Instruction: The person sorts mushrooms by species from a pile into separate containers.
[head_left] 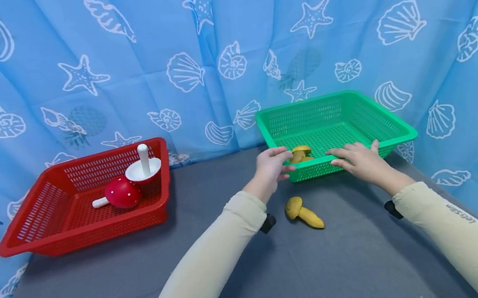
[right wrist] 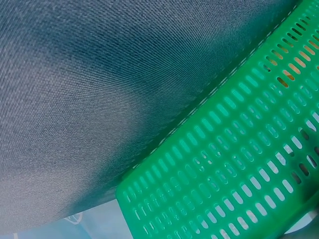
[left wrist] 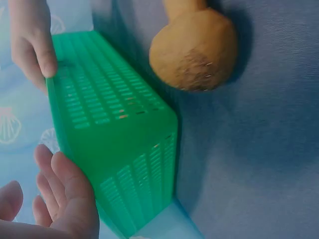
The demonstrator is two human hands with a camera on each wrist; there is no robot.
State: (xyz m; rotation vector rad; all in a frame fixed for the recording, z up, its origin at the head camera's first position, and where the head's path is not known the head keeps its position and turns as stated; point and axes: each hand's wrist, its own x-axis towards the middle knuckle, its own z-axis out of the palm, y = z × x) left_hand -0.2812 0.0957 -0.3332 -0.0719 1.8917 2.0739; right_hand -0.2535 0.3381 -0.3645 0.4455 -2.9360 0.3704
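My left hand (head_left: 270,167) is at the near left corner of the green basket (head_left: 340,157), its fingers loosely bent and apart, with nothing held. In the left wrist view, those fingers (left wrist: 75,199) lie beside the corner of the rim. My right hand (head_left: 363,165) grips the basket's near rim, thumb outside and fingers over the inner side. Inside the basket, by the left hand, lie yellow-brown toy mushrooms (head_left: 300,155), partly hidden. Another yellow-brown toy mushroom (head_left: 304,213) lies on the table just in front of the basket; its cap (left wrist: 194,50) looms large in the left wrist view.
At the left stands a red basket (head_left: 96,233) holding a red toy mushroom with white dots (head_left: 123,192) and an upturned one with a white underside and stem (head_left: 145,166). A grey cloth (head_left: 147,277) covers the table. Behind hangs a blue curtain (head_left: 223,100) with shell prints.
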